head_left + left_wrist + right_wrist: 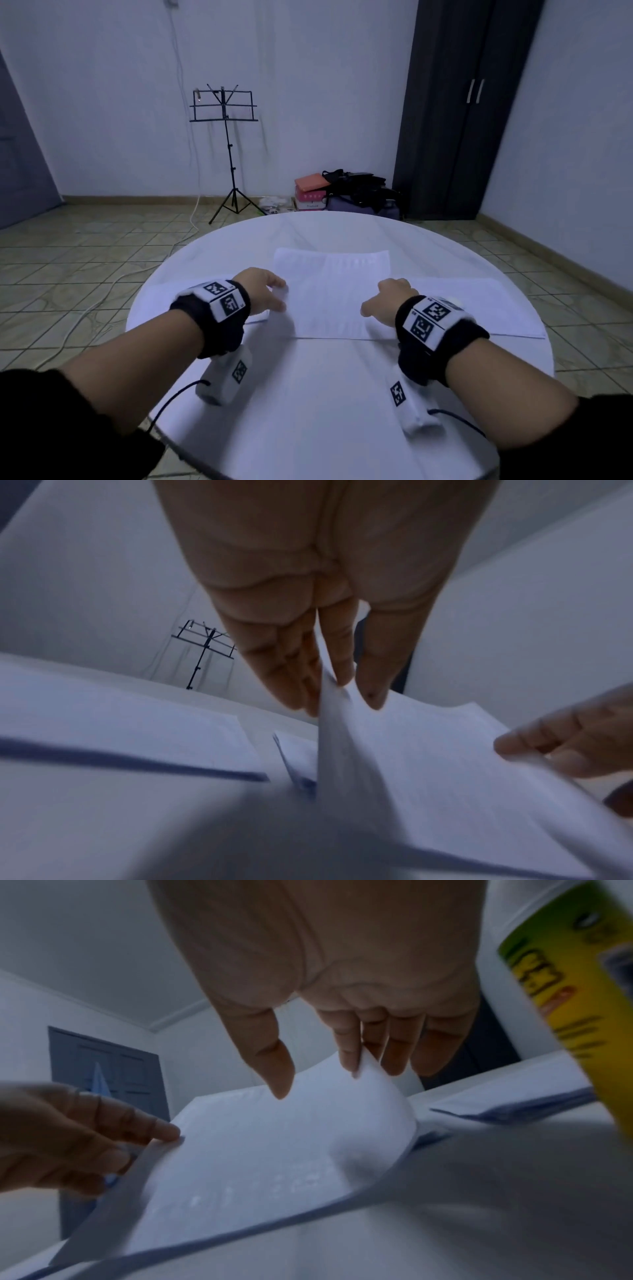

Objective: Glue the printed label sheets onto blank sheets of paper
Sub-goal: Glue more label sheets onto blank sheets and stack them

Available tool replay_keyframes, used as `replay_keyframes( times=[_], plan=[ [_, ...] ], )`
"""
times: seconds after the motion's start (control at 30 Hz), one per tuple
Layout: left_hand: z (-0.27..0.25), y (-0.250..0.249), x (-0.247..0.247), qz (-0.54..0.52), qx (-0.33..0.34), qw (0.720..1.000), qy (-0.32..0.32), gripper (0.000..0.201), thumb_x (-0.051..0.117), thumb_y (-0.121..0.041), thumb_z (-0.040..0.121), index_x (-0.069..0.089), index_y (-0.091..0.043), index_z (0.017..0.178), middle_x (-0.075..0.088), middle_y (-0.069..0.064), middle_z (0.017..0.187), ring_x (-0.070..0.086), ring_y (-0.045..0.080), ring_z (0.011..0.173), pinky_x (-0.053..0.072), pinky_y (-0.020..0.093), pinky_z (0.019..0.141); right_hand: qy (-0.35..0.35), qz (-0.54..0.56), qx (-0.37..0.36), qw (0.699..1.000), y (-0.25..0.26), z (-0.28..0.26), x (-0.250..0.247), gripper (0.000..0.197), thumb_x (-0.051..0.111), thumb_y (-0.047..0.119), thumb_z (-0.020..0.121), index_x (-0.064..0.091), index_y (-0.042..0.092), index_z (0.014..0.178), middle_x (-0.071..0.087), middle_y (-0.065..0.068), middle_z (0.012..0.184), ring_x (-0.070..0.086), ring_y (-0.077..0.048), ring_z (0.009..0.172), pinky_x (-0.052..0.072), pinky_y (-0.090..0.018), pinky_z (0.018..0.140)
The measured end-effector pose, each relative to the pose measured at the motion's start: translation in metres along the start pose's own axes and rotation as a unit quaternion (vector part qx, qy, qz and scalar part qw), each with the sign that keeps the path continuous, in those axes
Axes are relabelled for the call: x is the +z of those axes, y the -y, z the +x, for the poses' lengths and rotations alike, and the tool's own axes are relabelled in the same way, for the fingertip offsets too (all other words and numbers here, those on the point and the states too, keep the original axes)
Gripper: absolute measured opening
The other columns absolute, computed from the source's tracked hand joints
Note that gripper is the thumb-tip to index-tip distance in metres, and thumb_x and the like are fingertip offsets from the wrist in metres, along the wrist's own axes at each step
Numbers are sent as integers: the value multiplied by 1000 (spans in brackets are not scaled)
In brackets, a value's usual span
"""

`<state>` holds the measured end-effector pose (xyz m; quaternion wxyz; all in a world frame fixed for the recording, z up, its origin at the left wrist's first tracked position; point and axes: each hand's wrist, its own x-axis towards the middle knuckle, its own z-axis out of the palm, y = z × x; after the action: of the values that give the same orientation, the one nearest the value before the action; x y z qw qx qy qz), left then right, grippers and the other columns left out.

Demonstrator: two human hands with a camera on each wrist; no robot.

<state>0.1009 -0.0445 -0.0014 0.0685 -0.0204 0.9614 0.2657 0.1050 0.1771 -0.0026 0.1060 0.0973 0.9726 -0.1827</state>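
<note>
White sheet [330, 294] faintly printed, bowed above round desk [308, 394], left hand [263, 291] grip pinching its left edge, right hand [390, 299] grip pinching its right edge

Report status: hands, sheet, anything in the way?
Left hand and right hand pinch the middle sheet's side edges. Glue stick stands right. Nothing blocking.
</note>
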Motion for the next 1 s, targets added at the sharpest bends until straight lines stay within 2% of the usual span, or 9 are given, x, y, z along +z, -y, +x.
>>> replay_keyframes(
  times=[0.13,0.33,0.4,0.53,0.73,0.83,0.87,0.93,1.0],
  plan=[
    [36,-15,2,105,-20,992,63,67,74,-31,81,46,-17,139,49,4,138,47,22,126,39,27,97,27,-44,29,998,16,28,-8,56,59,36,87,43,10,134,32,-11,140,50,-28,118,41,-36,100],
    [71,-20,16,199,-45,971,126,81,76,-57,68,52,-14,133,57,3,130,53,24,119,42,34,102,82,-100,37,991,18,61,-4,65,73,47,71,52,15,123,53,-8,129,55,-26,112,45,-34,95],
    [72,-21,21,224,-38,962,151,92,76,-65,62,49,-16,135,54,1,134,51,22,122,41,31,102,106,-111,33,988,12,67,-3,80,78,51,65,46,16,129,54,-5,130,53,-26,114,44,-32,94],
    [70,-23,28,276,-12,952,133,105,81,-58,60,33,-18,144,46,4,140,47,24,127,42,32,101,129,-129,27,983,9,74,-2,110,86,44,53,28,18,143,47,-5,139,47,-30,123,42,-40,100],
    [72,-21,32,293,-16,946,135,78,78,-48,69,49,-18,135,54,4,132,54,24,118,47,34,98,118,-158,-14,980,6,66,-5,64,80,33,68,54,18,125,62,1,115,58,-22,103,44,-24,78],
    [66,-22,35,297,-19,947,123,79,77,-50,67,50,-19,134,53,5,130,55,25,116,49,36,96,104,-169,-32,980,8,53,-4,25,74,30,75,60,21,94,52,10,84,54,-16,82,38,-19,60],
    [62,-23,36,303,-21,946,112,82,76,-52,67,47,-20,136,49,6,132,53,27,118,48,37,96,94,-178,-28,979,11,47,-3,31,76,34,72,56,23,94,51,6,91,52,-18,84,38,-21,60],
    [52,-27,38,315,-19,945,88,87,72,-57,69,38,-22,140,38,7,138,44,30,126,43,42,100,70,-186,-15,980,13,39,1,63,79,41,64,50,23,118,46,-4,117,52,-26,100,42,-29,72],
    [39,-33,40,315,-10,946,71,87,70,-57,71,35,-22,143,29,8,145,34,31,133,38,45,104,55,-173,-25,983,15,27,4,70,78,41,67,47,20,126,44,-7,127,52,-29,112,45,-35,83]
  ],
)
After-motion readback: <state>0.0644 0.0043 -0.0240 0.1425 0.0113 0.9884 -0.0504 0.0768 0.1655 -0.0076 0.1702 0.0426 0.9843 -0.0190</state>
